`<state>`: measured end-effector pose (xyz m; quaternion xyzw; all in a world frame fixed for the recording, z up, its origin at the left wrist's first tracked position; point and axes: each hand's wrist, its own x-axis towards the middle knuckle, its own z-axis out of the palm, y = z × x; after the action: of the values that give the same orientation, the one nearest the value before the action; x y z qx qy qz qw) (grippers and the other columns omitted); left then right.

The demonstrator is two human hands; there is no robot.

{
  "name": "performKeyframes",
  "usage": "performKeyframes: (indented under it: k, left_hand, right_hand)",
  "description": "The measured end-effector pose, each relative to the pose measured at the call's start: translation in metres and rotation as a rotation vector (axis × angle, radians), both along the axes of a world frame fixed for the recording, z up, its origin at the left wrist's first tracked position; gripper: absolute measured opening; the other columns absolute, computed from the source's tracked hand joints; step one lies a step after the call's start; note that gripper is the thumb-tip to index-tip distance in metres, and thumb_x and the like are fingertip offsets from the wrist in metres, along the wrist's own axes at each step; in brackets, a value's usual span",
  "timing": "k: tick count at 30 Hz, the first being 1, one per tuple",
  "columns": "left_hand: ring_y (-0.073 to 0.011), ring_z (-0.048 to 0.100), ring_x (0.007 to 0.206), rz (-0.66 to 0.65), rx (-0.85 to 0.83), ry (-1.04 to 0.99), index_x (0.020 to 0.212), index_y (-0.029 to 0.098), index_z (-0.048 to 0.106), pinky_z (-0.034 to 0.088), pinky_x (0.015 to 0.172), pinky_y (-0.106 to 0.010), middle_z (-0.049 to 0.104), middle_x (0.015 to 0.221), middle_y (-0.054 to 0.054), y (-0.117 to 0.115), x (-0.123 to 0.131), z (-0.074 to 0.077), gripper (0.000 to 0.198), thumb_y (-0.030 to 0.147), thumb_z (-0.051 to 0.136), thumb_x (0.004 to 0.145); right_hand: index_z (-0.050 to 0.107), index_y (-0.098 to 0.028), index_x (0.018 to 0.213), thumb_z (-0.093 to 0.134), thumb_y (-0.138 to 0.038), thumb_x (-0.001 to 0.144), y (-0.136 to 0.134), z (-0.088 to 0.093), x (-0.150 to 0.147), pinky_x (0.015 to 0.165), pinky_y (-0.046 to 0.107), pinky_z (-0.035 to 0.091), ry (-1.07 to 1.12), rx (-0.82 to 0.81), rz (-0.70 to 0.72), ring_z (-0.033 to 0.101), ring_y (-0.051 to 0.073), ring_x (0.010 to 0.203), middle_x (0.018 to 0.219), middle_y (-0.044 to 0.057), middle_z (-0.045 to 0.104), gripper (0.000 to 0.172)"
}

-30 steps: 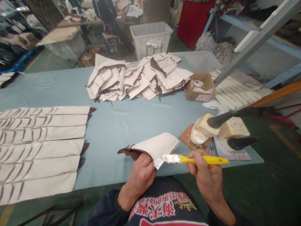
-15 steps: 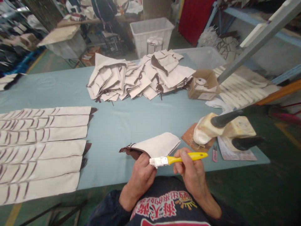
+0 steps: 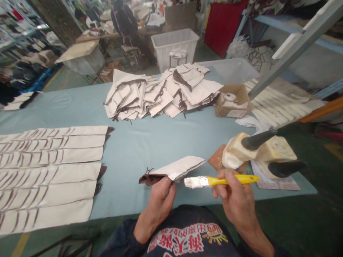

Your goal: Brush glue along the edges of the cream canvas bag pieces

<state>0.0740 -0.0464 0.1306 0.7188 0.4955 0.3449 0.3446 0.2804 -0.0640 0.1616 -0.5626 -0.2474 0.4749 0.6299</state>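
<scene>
My left hand (image 3: 160,198) pinches the near edge of a cream leather piece (image 3: 180,167) with a dark brown underside, holding it tilted over the front edge of the blue table (image 3: 150,139). My right hand (image 3: 235,200) grips a yellow-handled brush (image 3: 219,181) whose white, glue-laden bristles point left, a short way right of the piece and apart from it. Just beyond the brush stands a glue-caked pot (image 3: 235,151) with a black handle sticking out.
Rows of cream strips (image 3: 50,171) lie flat at the left. A heap of folded cream pieces (image 3: 160,92) sits at the back, a small cardboard box (image 3: 233,101) to its right. A metal frame post (image 3: 294,43) slants at the right. White bin (image 3: 175,44) behind the table.
The brush swept left across the piece's near corner, then drew back right off it. My left hand has tipped the piece so it shows more edge-on.
</scene>
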Motion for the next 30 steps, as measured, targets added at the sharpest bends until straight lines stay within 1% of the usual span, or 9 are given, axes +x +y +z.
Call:
performKeyframes:
  k: [2, 4, 7, 10, 15, 17, 21, 26, 30]
  left_hand:
    - [-0.0123, 0.047, 0.058, 0.123, -0.24, -0.119, 0.07, 0.019, 0.059, 0.038, 0.056, -0.023, 0.052, 0.062, 0.003, 0.008, 0.0, 0.015, 0.025, 0.022, 0.054, 0.094]
    - [-0.0113, 0.046, 0.059, 0.177, -0.454, -0.288, 0.073, 0.018, 0.062, 0.036, 0.055, -0.022, 0.054, 0.064, 0.003, 0.016, -0.001, 0.031, 0.023, 0.033, 0.062, 0.091]
    - [-0.0134, 0.055, 0.067, 0.128, -0.69, -0.498, 0.093, 0.015, 0.071, 0.044, 0.062, -0.022, 0.065, 0.075, 0.0, 0.024, -0.002, 0.05, 0.03, 0.045, 0.071, 0.085]
    - [-0.0137, 0.059, 0.067, 0.084, -0.815, -0.592, 0.102, 0.014, 0.074, 0.047, 0.065, -0.022, 0.069, 0.075, -0.002, 0.022, 0.0, 0.056, 0.041, 0.049, 0.078, 0.081]
    - [-0.0107, 0.057, 0.06, 0.088, -0.897, -0.683, 0.099, 0.012, 0.077, 0.043, 0.058, -0.018, 0.071, 0.073, -0.003, 0.011, 0.005, 0.05, 0.045, 0.049, 0.085, 0.075]
    - [-0.011, 0.059, 0.06, 0.1, -0.924, -0.728, 0.097, 0.012, 0.078, 0.045, 0.058, -0.018, 0.072, 0.072, -0.003, 0.009, 0.005, 0.049, 0.043, 0.046, 0.087, 0.073]
    - [-0.0116, 0.061, 0.06, 0.108, -0.955, -0.776, 0.1, 0.012, 0.078, 0.046, 0.058, -0.018, 0.073, 0.073, -0.005, 0.008, 0.004, 0.05, 0.043, 0.044, 0.087, 0.071]
    - [-0.0119, 0.062, 0.061, 0.058, -0.957, -0.78, 0.103, 0.012, 0.079, 0.047, 0.059, -0.019, 0.075, 0.076, -0.005, 0.006, 0.004, 0.05, 0.043, 0.043, 0.086, 0.073]
    - [-0.0125, 0.063, 0.062, 0.077, -0.949, -0.784, 0.103, 0.013, 0.079, 0.048, 0.061, -0.019, 0.076, 0.077, -0.005, 0.004, 0.002, 0.05, 0.043, 0.042, 0.087, 0.072]
  right_hand:
    - [0.062, -0.022, 0.076, 0.067, -0.051, 0.093, 0.003, 0.005, 0.006, 0.042, 0.023, 0.045, -0.009, 0.051, -0.031, 0.045, 0.012, 0.036, 0.041, -0.009, 0.043, 0.034]
    - [0.063, -0.022, 0.076, 0.067, -0.049, 0.094, 0.007, 0.01, 0.009, 0.042, 0.022, 0.044, -0.014, 0.116, -0.027, 0.045, 0.011, 0.037, 0.042, -0.008, 0.043, 0.032]
    - [0.065, -0.022, 0.077, 0.064, -0.049, 0.097, 0.012, 0.017, 0.005, 0.042, 0.021, 0.039, -0.052, 0.218, 0.018, 0.045, 0.011, 0.039, 0.044, -0.007, 0.046, 0.033]
    - [0.066, -0.021, 0.078, 0.061, -0.049, 0.1, 0.016, 0.018, -0.002, 0.041, 0.021, 0.036, -0.157, 0.314, 0.079, 0.044, 0.01, 0.039, 0.047, -0.005, 0.05, 0.036]
    - [0.069, -0.021, 0.081, 0.057, -0.045, 0.103, 0.023, 0.011, -0.015, 0.048, 0.025, 0.045, -0.379, 0.419, 0.177, 0.052, 0.013, 0.047, 0.055, -0.002, 0.058, 0.035]
    - [0.069, -0.022, 0.084, 0.057, -0.043, 0.103, 0.022, 0.011, -0.016, 0.049, 0.026, 0.047, -0.397, 0.453, 0.135, 0.054, 0.014, 0.049, 0.058, -0.002, 0.059, 0.031]
    - [0.068, -0.023, 0.085, 0.058, -0.039, 0.103, 0.013, 0.013, -0.012, 0.047, 0.024, 0.042, -0.357, 0.507, 0.076, 0.05, 0.013, 0.046, 0.056, -0.004, 0.056, 0.026]
    - [0.069, -0.022, 0.082, 0.057, -0.04, 0.103, 0.006, 0.002, -0.015, 0.054, 0.029, 0.045, -0.495, 0.452, 0.241, 0.054, 0.015, 0.051, 0.059, -0.002, 0.059, 0.029]
    - [0.069, -0.023, 0.088, 0.055, -0.036, 0.104, 0.006, 0.001, -0.018, 0.053, 0.027, 0.044, -0.494, 0.487, 0.151, 0.053, 0.014, 0.052, 0.062, -0.002, 0.06, 0.024]
